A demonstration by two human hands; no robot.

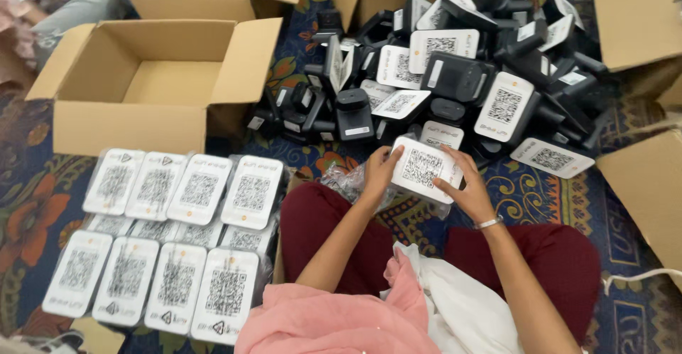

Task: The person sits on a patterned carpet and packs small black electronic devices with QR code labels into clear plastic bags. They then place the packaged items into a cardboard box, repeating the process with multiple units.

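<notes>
Head view — both hands, left hand (380, 171) and right hand (465, 187), clamped on white code-printed device (424, 168) — plastic wrap (346, 182) beneath.

Layout — open carton (153, 84) at left, rows of bagged devices (170, 244) before it; heap of loose devices (455, 70) at right, behind the device (424, 169) held between both hands

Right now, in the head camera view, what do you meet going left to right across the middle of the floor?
Rows of bagged white devices → left hand → white device being held → right hand → cardboard box at the right edge.
</notes>
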